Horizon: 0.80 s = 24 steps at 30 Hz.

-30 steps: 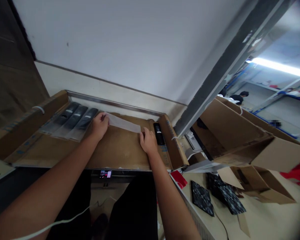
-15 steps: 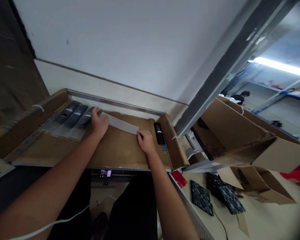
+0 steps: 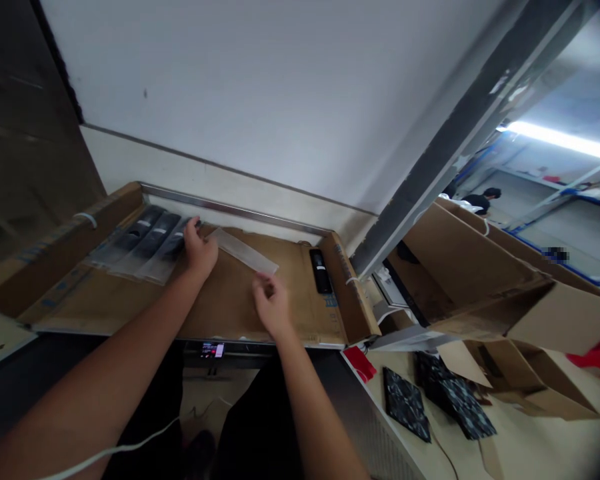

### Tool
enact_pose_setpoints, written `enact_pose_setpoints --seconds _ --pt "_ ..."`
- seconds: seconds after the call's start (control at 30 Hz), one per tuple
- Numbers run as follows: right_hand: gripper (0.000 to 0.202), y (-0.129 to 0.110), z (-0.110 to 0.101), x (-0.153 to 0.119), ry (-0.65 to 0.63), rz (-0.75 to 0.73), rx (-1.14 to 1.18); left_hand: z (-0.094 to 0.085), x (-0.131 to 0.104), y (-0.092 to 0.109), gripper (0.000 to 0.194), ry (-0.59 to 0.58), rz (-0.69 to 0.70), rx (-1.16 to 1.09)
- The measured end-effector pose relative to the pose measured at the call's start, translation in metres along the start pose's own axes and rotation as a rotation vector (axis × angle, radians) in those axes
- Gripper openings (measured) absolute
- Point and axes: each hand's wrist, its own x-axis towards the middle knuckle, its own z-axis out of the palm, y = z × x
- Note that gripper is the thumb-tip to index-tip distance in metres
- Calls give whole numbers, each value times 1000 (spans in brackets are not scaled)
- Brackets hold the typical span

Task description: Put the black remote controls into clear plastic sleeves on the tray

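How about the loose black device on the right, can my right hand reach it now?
Probably yes: only flat cardboard lies between your right hand and the black device, and nothing covers the device. Whether that hand grips the translucent sleeve is too blurred to tell.

Translucent sleeve (image 3: 245,253), slanted, apparently flat.

Head-worn camera above cardboard tray (image 3: 225,310), facing forward-down.
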Motion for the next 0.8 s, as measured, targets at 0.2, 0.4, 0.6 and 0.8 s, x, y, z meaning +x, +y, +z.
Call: enact_pose_setpoints --seconds 0.2,0.4,0.6,0.8 --pt "39 35 -17 72 187 121 18 5 -3 9 24 0 -18 1" --pt "36 43 -6 75 282 130 291 3 -3 13 19 31 52 27" --pt "30 42 -10 74 249 90 146 -44 -2 21 39 -9 250 483" --pt "29 46 -5 74 272 81 70 -72 41 3 46 -210 -38 487"
